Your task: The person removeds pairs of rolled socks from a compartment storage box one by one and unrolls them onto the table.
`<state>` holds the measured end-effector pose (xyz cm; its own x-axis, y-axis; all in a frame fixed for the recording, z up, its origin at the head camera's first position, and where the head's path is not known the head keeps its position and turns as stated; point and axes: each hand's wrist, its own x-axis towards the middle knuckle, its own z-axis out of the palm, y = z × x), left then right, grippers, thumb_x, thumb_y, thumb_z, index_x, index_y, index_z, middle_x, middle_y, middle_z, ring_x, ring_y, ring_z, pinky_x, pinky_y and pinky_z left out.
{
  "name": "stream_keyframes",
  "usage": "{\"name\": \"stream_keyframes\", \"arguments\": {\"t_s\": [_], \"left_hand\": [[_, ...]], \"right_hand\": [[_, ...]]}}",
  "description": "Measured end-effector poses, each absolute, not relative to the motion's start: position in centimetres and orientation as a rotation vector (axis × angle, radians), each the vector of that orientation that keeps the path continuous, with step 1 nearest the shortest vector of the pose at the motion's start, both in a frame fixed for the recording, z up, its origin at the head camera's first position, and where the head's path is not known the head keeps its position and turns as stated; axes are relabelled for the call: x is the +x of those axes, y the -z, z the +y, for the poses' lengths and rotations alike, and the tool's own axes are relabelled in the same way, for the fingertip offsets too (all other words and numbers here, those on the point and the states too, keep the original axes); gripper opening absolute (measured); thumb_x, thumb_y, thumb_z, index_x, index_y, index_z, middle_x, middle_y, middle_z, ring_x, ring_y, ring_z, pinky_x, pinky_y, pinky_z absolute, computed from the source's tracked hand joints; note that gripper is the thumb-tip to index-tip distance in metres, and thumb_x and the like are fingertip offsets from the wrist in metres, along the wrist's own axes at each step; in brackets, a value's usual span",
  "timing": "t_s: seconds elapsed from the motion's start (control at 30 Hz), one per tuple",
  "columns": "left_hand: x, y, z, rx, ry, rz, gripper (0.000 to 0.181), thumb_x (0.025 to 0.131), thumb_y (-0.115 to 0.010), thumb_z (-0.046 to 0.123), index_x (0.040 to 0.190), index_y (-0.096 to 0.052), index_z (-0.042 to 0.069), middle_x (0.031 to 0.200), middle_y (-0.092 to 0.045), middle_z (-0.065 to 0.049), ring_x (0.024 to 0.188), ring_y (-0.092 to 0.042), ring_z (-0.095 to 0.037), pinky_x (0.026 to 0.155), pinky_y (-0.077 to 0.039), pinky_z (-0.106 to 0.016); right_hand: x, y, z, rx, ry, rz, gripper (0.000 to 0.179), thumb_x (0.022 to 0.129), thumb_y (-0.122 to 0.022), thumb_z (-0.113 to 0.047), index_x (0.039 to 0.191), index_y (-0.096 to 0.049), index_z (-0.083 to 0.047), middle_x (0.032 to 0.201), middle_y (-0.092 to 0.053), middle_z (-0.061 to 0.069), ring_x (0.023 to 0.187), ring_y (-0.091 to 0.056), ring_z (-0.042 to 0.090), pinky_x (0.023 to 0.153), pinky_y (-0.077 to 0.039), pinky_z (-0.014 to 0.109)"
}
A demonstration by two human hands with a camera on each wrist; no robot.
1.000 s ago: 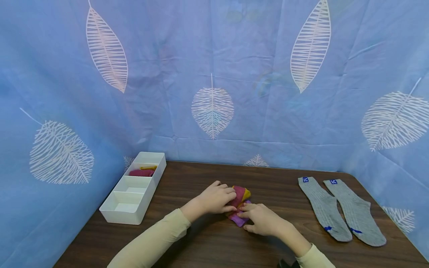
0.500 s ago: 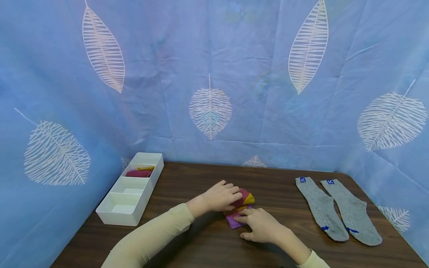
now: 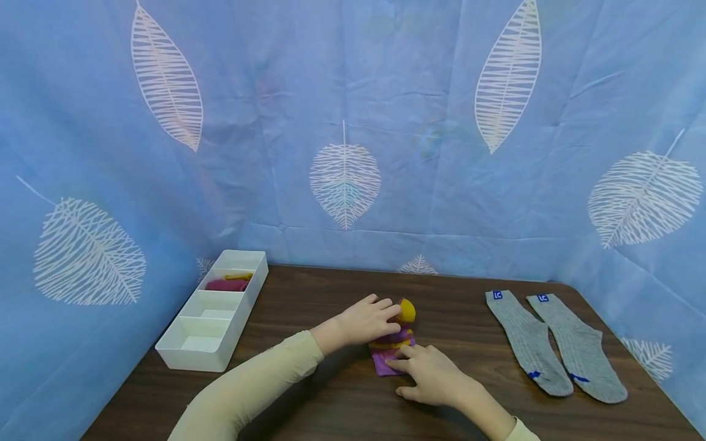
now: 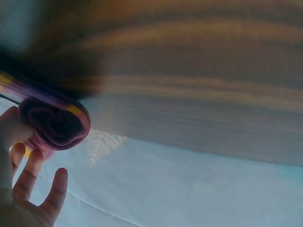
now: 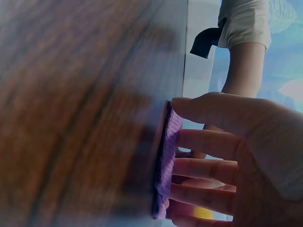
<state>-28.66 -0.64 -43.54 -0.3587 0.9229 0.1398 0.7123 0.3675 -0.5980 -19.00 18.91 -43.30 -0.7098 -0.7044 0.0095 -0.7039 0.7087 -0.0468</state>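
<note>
A striped purple, maroon and yellow sock (image 3: 385,364) lies partly rolled on the table, between both hands. My left hand (image 3: 365,321) grips its rolled far part, where a yellow end sticks up beyond the fingers. Seen from the left wrist, the roll (image 4: 59,124) shows its spiral side, with the thumb against it and other fingers spread nearby. With its fingers extended, my right hand (image 3: 432,375) presses the flat purple end near me. In the right wrist view, those fingertips rest along the sock's purple edge (image 5: 166,165). The left palm hides some of the roll.
A white divided box (image 3: 234,334) stands at the left of the table; one compartment holds a maroon and yellow sock bundle (image 3: 226,285). Two grey socks (image 3: 529,343) lie flat at the right. A blue leaf-patterned curtain (image 3: 430,184) hangs behind the brown table (image 3: 309,404).
In my left hand the rolled part has turned, its yellow end now pointing up and away. More of the striped purple fabric shows. My right hand has slid slightly toward me.
</note>
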Motion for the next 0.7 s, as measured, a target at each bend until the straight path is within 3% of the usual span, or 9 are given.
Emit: {"name": "stream_keyframes", "arguments": {"t_s": [0.2,0.4,0.7], "left_hand": [[-30.5,43.6,-0.7,-1.340,-0.621,-2.287,0.019,0.100,-0.055,0.030,0.115,-0.064,0.035,0.128,-0.055,0.009,0.106,-0.050,-0.012,0.080,-0.045,-0.029],[-31.7,43.5,-0.8,-1.276,-0.536,-2.412,0.021,0.097,-0.053,0.041,0.112,-0.065,0.032,0.130,-0.058,0.009,0.107,-0.053,-0.014,0.085,-0.049,-0.035],[-33.2,44.2,-0.2,-1.203,-0.529,-2.476,0.035,0.094,-0.053,0.056,0.119,-0.058,0.032,0.126,-0.057,0.005,0.113,-0.054,-0.015,0.089,-0.050,-0.037]], "right_hand": [[-18.8,43.0,18.9,-1.147,0.073,2.882,0.048,0.085,-0.070,-0.045,0.128,-0.066,-0.024,0.119,-0.064,0.001,0.108,-0.062,0.020,0.082,-0.052,0.042],[-18.7,42.7,18.7,-1.115,0.080,2.866,0.048,0.085,-0.071,-0.044,0.128,-0.066,-0.025,0.120,-0.064,0.000,0.109,-0.061,0.020,0.083,-0.052,0.042],[-18.8,42.7,18.8,-1.117,0.082,2.874,0.047,0.085,-0.071,-0.042,0.128,-0.066,-0.025,0.120,-0.064,0.001,0.108,-0.061,0.019,0.082,-0.053,0.044]]}}
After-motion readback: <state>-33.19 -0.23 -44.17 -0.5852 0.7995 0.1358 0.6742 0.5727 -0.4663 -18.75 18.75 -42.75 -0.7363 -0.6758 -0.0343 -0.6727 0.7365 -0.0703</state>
